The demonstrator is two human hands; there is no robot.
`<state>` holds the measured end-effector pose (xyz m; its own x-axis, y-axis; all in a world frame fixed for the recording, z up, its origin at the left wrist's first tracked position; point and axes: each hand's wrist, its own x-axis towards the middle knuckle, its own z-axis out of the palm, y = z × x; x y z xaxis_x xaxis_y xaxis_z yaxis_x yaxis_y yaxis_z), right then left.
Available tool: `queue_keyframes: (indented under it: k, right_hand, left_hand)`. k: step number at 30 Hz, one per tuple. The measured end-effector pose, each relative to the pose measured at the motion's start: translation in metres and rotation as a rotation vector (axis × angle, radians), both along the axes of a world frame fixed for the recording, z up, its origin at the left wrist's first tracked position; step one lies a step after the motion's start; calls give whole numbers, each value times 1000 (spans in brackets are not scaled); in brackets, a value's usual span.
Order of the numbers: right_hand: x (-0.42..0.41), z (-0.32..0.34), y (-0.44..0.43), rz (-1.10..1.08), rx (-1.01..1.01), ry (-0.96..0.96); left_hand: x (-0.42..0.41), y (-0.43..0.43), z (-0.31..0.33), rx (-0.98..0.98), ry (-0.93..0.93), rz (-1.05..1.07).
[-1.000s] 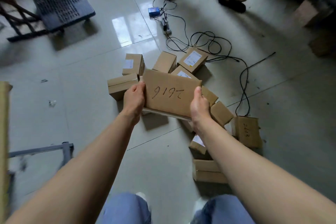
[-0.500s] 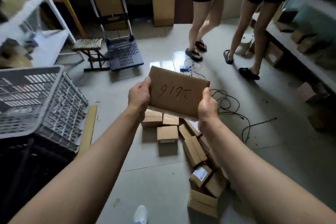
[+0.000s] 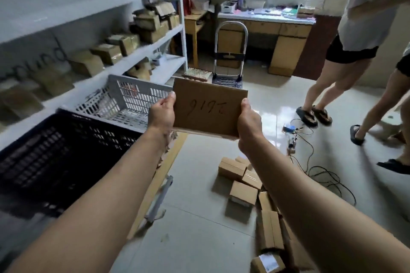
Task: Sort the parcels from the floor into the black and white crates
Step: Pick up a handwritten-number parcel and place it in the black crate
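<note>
1. Between your hands, the parcel (image 3: 208, 108) is up off the floor (image 3: 199, 239), its broad face turned toward you, with handwritten digits reading upside down.
2. Your left hand (image 3: 162, 113) grips the parcel's left edge: the thumb lies on the front face, and the other fingers curl behind the cardboard, out of sight.
3. Your right hand (image 3: 248, 124) grips the right edge the same way, thumb on the front near the top corner, fingers hidden behind.
4. The parcel's left edge sits in front of the right end of the white crate (image 3: 124, 99); you cannot tell whether they touch.
5. The white crate stands beyond the black crate (image 3: 55, 150), which is nearer you on the left; their rims meet.
6. More boxes (image 3: 244, 193) lie scattered on the floor below your right forearm, well apart from both crates.
7. Shelves (image 3: 88, 6) stacked with cartons run along the left wall.
8. A trolley (image 3: 230, 51) stands upright behind the parcel, before a desk (image 3: 266, 26).
9. Cables (image 3: 321, 173) trail across the tiles on the right, near two people (image 3: 346, 73) standing in sandals.
</note>
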<state>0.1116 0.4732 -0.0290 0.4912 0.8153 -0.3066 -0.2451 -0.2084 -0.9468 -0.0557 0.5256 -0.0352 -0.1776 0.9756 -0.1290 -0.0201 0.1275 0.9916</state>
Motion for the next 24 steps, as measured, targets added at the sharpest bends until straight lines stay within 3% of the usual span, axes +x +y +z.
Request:
queue_keyframes:
  k: [12, 24]
  right_hand:
    - [-213, 3, 83, 455, 22, -74]
    - [-358, -33, 172, 863, -67, -201]
  left_hand:
    - [-230, 8, -11, -32, -121, 457]
    - [-353, 19, -47, -132, -165, 804]
